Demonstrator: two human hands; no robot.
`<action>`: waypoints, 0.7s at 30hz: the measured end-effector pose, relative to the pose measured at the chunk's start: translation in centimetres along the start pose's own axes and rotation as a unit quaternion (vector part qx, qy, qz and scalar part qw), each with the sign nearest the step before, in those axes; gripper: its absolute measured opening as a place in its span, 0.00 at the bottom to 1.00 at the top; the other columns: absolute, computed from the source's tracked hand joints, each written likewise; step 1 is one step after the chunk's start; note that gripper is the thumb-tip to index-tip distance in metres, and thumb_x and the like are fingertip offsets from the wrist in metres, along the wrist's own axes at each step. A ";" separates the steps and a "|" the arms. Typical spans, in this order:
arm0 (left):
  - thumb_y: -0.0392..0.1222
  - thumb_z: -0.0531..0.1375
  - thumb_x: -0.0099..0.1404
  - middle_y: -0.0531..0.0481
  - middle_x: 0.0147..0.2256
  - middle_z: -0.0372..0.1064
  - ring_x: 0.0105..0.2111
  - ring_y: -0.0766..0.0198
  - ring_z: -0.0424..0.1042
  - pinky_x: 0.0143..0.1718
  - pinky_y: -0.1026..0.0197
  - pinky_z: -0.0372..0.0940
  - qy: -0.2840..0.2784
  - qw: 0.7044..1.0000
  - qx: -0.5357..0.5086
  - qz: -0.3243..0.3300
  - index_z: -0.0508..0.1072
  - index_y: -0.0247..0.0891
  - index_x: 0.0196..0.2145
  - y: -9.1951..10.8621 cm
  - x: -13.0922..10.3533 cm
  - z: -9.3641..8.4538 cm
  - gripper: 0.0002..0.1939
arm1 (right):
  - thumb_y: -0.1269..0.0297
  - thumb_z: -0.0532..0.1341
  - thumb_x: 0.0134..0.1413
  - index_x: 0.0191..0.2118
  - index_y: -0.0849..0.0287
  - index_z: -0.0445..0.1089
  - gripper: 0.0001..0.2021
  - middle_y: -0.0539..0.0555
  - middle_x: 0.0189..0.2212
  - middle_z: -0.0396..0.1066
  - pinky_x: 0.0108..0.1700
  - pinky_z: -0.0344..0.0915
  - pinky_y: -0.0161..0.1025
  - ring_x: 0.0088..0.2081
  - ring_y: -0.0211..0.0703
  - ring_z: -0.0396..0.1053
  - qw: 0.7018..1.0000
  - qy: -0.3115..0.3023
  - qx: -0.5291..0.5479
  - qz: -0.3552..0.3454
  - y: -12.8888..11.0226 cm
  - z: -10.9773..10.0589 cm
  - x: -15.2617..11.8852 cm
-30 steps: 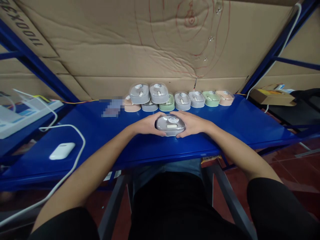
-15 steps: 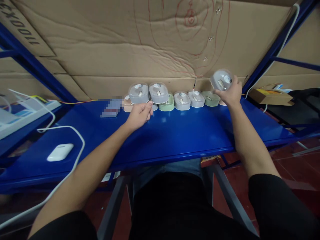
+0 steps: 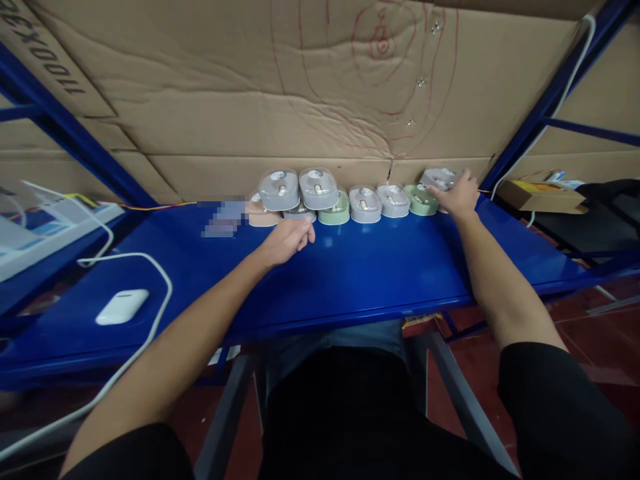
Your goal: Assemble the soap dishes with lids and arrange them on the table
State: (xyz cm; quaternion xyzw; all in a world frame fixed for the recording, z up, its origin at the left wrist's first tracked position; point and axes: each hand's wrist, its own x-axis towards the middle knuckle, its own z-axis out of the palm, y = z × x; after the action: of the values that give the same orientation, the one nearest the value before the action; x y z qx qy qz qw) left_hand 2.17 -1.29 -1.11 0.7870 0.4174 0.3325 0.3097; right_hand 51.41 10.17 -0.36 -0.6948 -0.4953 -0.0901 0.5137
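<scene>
- The landmark is the pale-green rounded plastic box with a clear lid, which stands upright on the glossy blue table near the right end of the row.
- Above and to the right of the landmark is the grey rounded plastic box with a clear lid, in the right hand. That grip pinches the box, thumb along the near side and fingers around its right; this wide hold likely suits a broad, smooth shape and helps keep it level. The hand covers what lies beneath, so I cannot tell whether the box bears on anything.
- Well left of the landmark, the left hand has its fingers curled together, with nothing visible in its grip. It sits just in front of the row, perhaps to stay clear of the stack.
- Left of the landmark, the pale lilac-grey plastic box and others stand side by side, lids up, probably for steadiness. Farther left, two upper grey plastic boxes sit on the lower ones, whose lids seem flat enough to carry them.
- Against half a second ago, the held box is lower and less tilted, down near the landmark's lid. The left hand is slightly closer to the landmark; the standing boxes look unmoved.
</scene>
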 end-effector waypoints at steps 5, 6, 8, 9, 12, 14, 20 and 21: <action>0.71 0.54 0.81 0.47 0.27 0.77 0.22 0.62 0.69 0.26 0.57 0.64 0.014 1.000 0.013 -0.001 0.79 0.42 0.35 0.0 0.2 0.2 0.32 | 0.34 0.65 0.66 0.72 0.70 0.73 0.45 0.88 0.74 0.65 0.78 0.54 0.74 0.76 0.78 0.62 0.987 0.015 -0.041 -0.154 -5.0 -0.4 -2.4; 0.68 0.55 0.81 0.47 0.28 0.77 0.23 0.61 0.70 0.27 0.57 0.64 0.012 0.999 0.033 0.004 0.78 0.42 0.35 0.1 0.3 0.3 0.30 | 0.34 0.63 0.68 0.72 0.68 0.73 0.43 0.85 0.74 0.66 0.78 0.55 0.74 0.76 0.77 0.62 0.976 -0.024 -0.027 -0.213 -6.9 0.0 -3.6; 0.63 0.60 0.78 0.48 0.27 0.76 0.25 0.61 0.70 0.29 0.57 0.63 0.014 0.996 0.085 0.012 0.77 0.43 0.32 0.2 0.3 0.5 0.25 | 0.32 0.64 0.68 0.71 0.62 0.73 0.41 0.79 0.72 0.70 0.77 0.59 0.77 0.75 0.79 0.65 0.948 -0.131 -0.002 -0.289 -11.4 1.3 -6.6; 0.61 0.62 0.76 0.49 0.27 0.75 0.25 0.61 0.70 0.30 0.57 0.63 0.017 0.994 0.111 0.013 0.76 0.43 0.32 0.1 0.3 0.6 0.22 | 0.30 0.65 0.68 0.72 0.61 0.72 0.43 0.77 0.71 0.71 0.76 0.61 0.77 0.74 0.81 0.67 0.938 -0.176 0.002 -0.300 -13.9 2.2 -8.2; 0.56 0.65 0.72 0.51 0.26 0.74 0.26 0.60 0.69 0.31 0.57 0.62 0.018 0.988 0.152 0.008 0.77 0.43 0.33 -0.2 0.5 0.7 0.16 | 0.26 0.66 0.65 0.73 0.65 0.68 0.49 0.80 0.69 0.71 0.73 0.67 0.76 0.70 0.85 0.70 0.926 -0.259 -0.013 -0.275 -21.0 5.4 -12.8; 0.54 0.65 0.72 0.50 0.27 0.76 0.26 0.60 0.69 0.31 0.57 0.62 0.013 0.988 0.153 0.010 0.78 0.42 0.34 -0.5 0.6 0.7 0.15 | 0.28 0.70 0.62 0.74 0.66 0.64 0.52 0.82 0.70 0.69 0.72 0.68 0.79 0.70 0.88 0.71 0.924 -0.278 -0.025 -0.262 -24.5 7.6 -14.8; 0.55 0.65 0.71 0.51 0.27 0.77 0.27 0.60 0.71 0.32 0.58 0.62 0.009 0.989 0.147 0.016 0.77 0.43 0.33 -0.7 0.7 0.6 0.15 | 0.40 0.69 0.67 0.76 0.69 0.58 0.46 0.89 0.69 0.69 0.67 0.68 0.87 0.69 0.92 0.72 0.932 -0.275 -0.044 -0.230 -27.4 10.7 -16.4; 0.55 0.65 0.71 0.51 0.28 0.77 0.27 0.60 0.71 0.32 0.58 0.63 0.006 0.989 0.147 0.015 0.77 0.43 0.34 -0.7 0.7 0.7 0.15 | 0.43 0.69 0.66 0.75 0.70 0.60 0.44 0.89 0.68 0.71 0.67 0.70 0.85 0.68 0.91 0.73 0.932 -0.275 -0.054 -0.230 -27.3 10.6 -16.2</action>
State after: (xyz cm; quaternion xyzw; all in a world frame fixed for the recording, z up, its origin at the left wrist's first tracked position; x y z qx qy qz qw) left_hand 2.67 -0.51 -1.83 0.8281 0.4519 0.2767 0.1829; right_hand 18.05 8.47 1.57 -0.5861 -0.7578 -0.0377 0.2843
